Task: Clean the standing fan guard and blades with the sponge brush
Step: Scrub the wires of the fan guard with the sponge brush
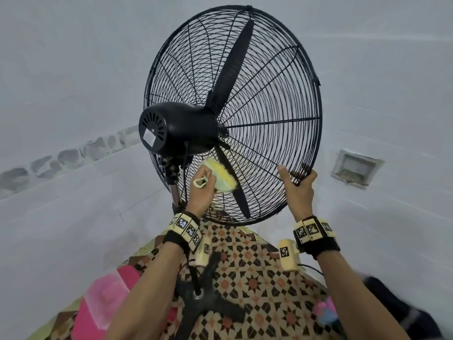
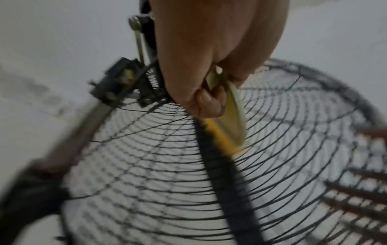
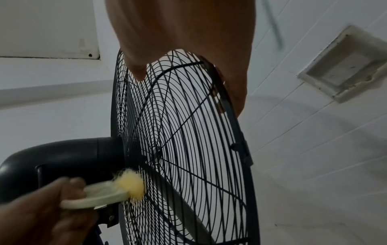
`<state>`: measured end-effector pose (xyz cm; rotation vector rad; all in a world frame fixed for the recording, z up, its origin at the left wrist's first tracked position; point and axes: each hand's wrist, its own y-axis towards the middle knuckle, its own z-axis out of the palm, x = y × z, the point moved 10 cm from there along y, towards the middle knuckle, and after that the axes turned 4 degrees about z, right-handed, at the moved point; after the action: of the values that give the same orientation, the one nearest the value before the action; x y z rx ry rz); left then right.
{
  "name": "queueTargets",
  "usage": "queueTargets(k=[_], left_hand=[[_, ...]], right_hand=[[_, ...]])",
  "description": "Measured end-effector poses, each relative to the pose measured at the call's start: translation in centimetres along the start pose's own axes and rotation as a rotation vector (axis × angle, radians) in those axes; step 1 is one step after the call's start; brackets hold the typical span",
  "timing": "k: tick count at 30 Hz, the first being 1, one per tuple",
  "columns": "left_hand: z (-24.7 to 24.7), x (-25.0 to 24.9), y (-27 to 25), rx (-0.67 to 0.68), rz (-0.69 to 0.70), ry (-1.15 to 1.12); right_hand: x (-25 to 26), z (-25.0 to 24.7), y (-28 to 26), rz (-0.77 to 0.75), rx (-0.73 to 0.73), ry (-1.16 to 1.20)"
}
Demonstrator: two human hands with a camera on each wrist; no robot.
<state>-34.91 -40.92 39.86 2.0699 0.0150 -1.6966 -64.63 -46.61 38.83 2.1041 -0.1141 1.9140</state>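
Fan (image 1: 186, 128) stands on its pole over a patterned floor covering (image 1: 257, 271), and its head is tilted, so the motor housing faces the person. The wire guard (image 1: 269, 77) is the biggest part; the rear side is towards the camera, and a black blade (image 1: 232, 67) shows behind the wires, with a second blade (image 1: 235, 185) lower down.

The right hand (image 1: 297, 190) is clenched on the lower rim of the guard, fingers hooked round the wires and thumb up, and it seems to steady the head. The left hand (image 1: 199, 190) pinches the pale green handle of the sponge brush (image 1: 221, 176). The yellow bristle side touches the rear wires just beside the motor, over the lower blade. The brush is blurred in the wrist views, so I judge it is in the middle of a stroke on the rear guard.

What may go wrong:
- The bristles could catch between the close wires near the hub, and the handle could twist out of the pinch.
- A hard push could turn the tilted head on its joint or rock the stand, if the right hand lets go.
- The blades sit behind the wires, so the brush may clean only the guard.
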Motion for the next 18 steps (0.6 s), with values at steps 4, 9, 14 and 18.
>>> queueTargets(k=[4,9,14,18], left_hand=[[0.0,-1.9,-0.1,0.022,0.016,-0.080],[3.1,-2.8,-0.8,0.063,0.036,-0.102],[0.8,0.1,-1.8,0.079,-0.028,0.066],[3.2,-4.5,0.4,0.129,0.108,-0.014]], right_hand=[[0.0,0.1,-0.5,-0.024,0.001,-0.002],[0.1,0.3,-0.3,-0.037,0.012,-0.006],[-0.1,-0.2,0.0,-0.022,0.011,0.002],[0.1,0.4,-0.2,-0.027,0.028,-0.009]])
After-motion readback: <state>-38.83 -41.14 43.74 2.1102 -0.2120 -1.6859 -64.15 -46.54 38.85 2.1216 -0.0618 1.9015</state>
